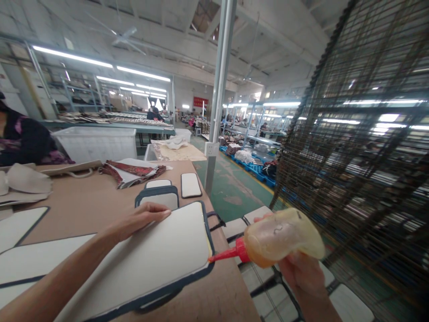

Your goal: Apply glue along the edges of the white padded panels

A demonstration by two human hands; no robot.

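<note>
A large white panel (157, 259) with a dark blue edge lies slanted on the brown tabletop near me. My left hand (144, 219) grips its far edge, with fingertips and thumb close together there; part of the grip is hidden. In my right hand (298, 268) is a translucent squeeze bottle (281, 237) of yellowish liquid, tilted sideways. Its red nozzle (228, 255) points left and its tip touches the panel's right border near the front corner. A thin yellowish line runs along that border. Beneath the panel, another dark edge shows.
Small dark-edged panels (191, 185) and patterned fabric pieces (130, 172) lie farther back on the tabletop (80, 197). More panels (278, 295) sit below right, beside a tall wire rack (355, 134). A metal post (217, 89) stands at the table's far corner. A person (23, 134) is at left.
</note>
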